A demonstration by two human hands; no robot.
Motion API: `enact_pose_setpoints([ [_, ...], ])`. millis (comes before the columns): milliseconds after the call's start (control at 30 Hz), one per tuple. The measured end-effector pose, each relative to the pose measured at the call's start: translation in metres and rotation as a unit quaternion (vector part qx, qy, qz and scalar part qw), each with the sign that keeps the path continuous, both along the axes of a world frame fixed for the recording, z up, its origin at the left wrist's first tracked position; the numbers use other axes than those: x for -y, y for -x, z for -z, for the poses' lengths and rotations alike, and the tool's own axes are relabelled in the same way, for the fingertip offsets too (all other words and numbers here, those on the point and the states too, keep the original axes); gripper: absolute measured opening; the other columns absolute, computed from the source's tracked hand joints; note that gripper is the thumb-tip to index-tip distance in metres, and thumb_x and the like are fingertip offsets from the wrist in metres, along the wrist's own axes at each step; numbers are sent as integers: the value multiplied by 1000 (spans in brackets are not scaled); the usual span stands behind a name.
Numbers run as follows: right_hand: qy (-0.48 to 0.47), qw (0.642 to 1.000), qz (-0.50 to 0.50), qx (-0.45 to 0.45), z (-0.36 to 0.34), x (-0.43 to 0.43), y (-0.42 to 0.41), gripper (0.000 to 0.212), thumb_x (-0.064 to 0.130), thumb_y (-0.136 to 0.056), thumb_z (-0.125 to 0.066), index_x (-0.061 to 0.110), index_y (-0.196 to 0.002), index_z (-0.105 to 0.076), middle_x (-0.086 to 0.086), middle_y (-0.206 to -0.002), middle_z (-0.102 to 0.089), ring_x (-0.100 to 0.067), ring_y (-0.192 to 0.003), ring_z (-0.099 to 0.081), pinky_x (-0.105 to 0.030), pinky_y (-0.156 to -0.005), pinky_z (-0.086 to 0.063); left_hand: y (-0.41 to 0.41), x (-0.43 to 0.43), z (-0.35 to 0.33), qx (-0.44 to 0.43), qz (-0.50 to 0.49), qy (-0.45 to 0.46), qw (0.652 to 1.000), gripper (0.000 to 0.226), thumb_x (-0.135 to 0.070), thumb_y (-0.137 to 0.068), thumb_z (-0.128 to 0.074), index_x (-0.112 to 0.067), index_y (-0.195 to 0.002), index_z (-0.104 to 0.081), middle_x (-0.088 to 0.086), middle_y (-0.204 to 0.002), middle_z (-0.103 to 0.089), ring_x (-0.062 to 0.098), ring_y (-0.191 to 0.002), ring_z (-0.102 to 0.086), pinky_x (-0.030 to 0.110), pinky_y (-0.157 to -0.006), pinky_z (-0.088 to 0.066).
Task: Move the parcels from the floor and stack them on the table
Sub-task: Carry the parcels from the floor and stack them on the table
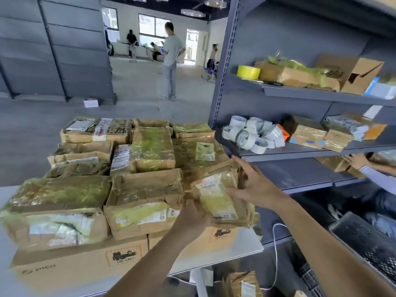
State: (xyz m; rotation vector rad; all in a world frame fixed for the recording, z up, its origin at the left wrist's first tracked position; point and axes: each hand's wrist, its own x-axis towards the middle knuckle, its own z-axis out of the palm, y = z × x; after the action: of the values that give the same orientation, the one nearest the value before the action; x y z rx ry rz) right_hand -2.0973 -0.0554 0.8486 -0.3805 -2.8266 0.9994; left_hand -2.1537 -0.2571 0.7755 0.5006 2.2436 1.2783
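Beside grey shelving [300,151], parcels [145,202] cover the white table [243,246].

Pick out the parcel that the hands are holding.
The small yellow-taped parcel over the table's near right corner: the left hand grips its near end, the right hand touches its right side.
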Motion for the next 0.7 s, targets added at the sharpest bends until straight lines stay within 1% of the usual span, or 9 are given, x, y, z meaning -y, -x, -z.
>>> enact_pose_setpoints([
  [67,67,998,-7,-9,2,-24,12,84,73,-61,-70,69,-131,-23,26,-134,-45,-2,-124,-44,-24,-96,-40,1,-13,3,135,-45,-38,989,60,-45,-85,-65,-18,-130,-36,-2,-123,-49,21,-108,-54,40,-86,-55],
  [133,150,989,-14,-8,5,-47,20,69,69,-64,-70,65,-123,-34,26,-125,-53,5,-108,-56,-18,-82,-48,4,-27,4,268,-81,-145,949,68,-37,-83,-72,-12,-135,-36,6,-124,-57,29,-107,-61,43,-82,-58],
  [200,211,977,-32,22,12,-67,28,55,63,-67,-71,63,-111,-38,17,-123,-57,6,-99,-61,-23,-74,-58,11,-42,6,288,-125,-221,923,59,-21,-82,-74,-8,-131,-43,14,-113,-67,31,-96,-69,43,-80,-58],
  [267,226,970,-55,72,21,-88,34,55,61,-67,-73,62,-109,-38,17,-122,-59,-1,-107,-60,-35,-85,-58,17,-53,5,249,-177,-243,921,46,-10,-81,-74,-7,-121,-53,16,-105,-70,30,-89,-71,44,-81,-58],
  [333,194,967,-92,140,25,-107,39,56,58,-68,-74,63,-113,-40,24,-116,-58,0,-104,-62,-32,-89,-56,18,-61,8,183,-211,-209,937,40,-9,-78,-76,-8,-114,-60,14,-100,-71,29,-88,-70,43,-78,-59],
  [433,130,949,-144,247,29,-123,45,55,55,-70,-76,56,-114,-42,29,-119,-49,4,-100,-61,-24,-84,-57,19,-64,13,48,-229,-102,967,36,-20,-75,-75,-23,-108,-62,-2,-86,-71,13,-74,-68,22,-56,-52],
  [500,100,941,-172,275,33,-129,50,76,63,-62,-75,50,-128,-40,23,-130,-45,1,-109,-56,-28,-88,-56,20,-60,12,-48,-206,-40,976,44,-23,-75,-71,-35,-116,-60,-13,-81,-67,2,-64,-61,13,-51,-43],
  [600,82,937,-211,266,34,-130,56,107,74,-57,-74,41,-148,-28,16,-136,-39,1,-111,-54,-24,-83,-56,21,-59,7,-214,-141,96,962,47,-27,-78,-67,-37,-123,-58,-7,-111,-51,4,-80,-59,8,-68,-41],
  [700,158,926,-222,262,34,-124,62,110,76,-59,-73,34,-150,-27,13,-134,-51,-2,-110,-61,-31,-87,-56,20,-65,4,-294,-100,181,933,45,-28,-87,-61,-34,-130,-50,-1,-130,-26,16,-87,-61,14,-75,-46],
])
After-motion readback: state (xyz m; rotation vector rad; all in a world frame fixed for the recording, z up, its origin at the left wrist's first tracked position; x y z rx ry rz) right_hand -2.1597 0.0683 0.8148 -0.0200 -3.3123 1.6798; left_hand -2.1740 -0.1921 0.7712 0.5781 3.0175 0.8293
